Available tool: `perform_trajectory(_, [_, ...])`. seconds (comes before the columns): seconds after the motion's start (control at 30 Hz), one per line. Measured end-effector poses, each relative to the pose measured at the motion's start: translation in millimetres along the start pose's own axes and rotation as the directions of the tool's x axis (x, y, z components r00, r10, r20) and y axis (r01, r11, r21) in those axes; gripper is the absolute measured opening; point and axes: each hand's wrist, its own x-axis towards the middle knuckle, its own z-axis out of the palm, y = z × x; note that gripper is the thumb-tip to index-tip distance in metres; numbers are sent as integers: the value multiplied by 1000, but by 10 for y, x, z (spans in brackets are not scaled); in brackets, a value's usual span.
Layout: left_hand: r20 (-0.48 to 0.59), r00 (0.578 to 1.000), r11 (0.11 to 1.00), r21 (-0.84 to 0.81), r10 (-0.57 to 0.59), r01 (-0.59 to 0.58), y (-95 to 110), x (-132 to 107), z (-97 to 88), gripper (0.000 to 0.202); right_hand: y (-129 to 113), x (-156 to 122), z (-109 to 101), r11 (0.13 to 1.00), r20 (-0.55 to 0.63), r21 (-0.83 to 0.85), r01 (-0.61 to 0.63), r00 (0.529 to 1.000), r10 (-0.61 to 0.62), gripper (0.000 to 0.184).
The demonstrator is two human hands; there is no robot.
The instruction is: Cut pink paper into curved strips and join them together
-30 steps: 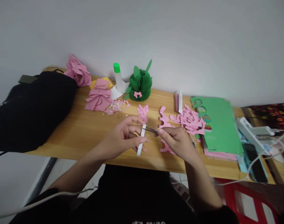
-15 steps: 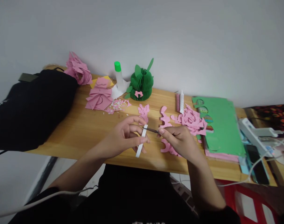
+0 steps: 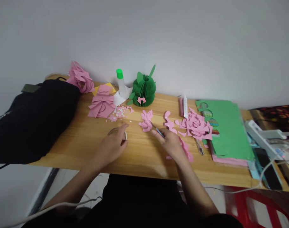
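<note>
My left hand [image 3: 110,146] lies on the wooden table [image 3: 87,139], its fingers curled over a clear round roll [image 3: 116,131] that looks like tape. My right hand [image 3: 170,143] pinches a thin metal tool [image 3: 156,128], whose tip points at a small pink paper cutout [image 3: 146,120] lying just ahead of it. More pink cutouts [image 3: 169,122] lie beside my right hand, partly under it. The white strip from the earlier frames is out of sight.
Along the wall stand a green honeycomb paper ball [image 3: 144,89] and a green-capped glue bottle [image 3: 120,83], next to folded pink paper [image 3: 101,105]. At left sits a black bag [image 3: 33,117]. At right are pink scraps [image 3: 196,124], green sheets [image 3: 224,129], a power strip [image 3: 259,136] and a phone [image 3: 267,167].
Both hands have dropped to the table. My left hand no longer shows the white strip and now covers a clear roll; my right hand moved forward with the tool towards the pink cutout.
</note>
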Motion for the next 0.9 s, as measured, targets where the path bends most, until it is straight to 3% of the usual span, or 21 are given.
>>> perform_trajectory(0.1, [41,999,980,201,1,-9,-41,35,-1,54,-114,148,228,986,-36,95,-137,989,140,43])
perform_trajectory(0.23, [-10,995,963,253,97,-92,-49,7,-31,49,-245,290,346,966,-121,-9,-259,959,256,38])
perform_trajectory(0.4, [-91,975,961,210,201,-179,-131,-26,-6,43,-241,348,361,961,-144,-23,-275,952,269,26])
perform_trajectory(0.53, [-102,977,973,153,187,-170,-178,-31,22,42,-184,349,351,963,-137,23,-270,953,271,25])
perform_trajectory(0.67, [-164,964,965,196,208,-175,-144,-15,93,36,-161,352,357,965,-149,84,-247,955,257,25])
perform_trajectory(0.77, [-194,920,927,234,342,-295,-32,45,216,24,-164,375,381,970,-150,128,-207,963,225,30])
perform_trajectory(0.9, [-72,858,834,288,508,-470,164,207,388,27,-156,400,395,967,-148,198,-160,970,191,27])
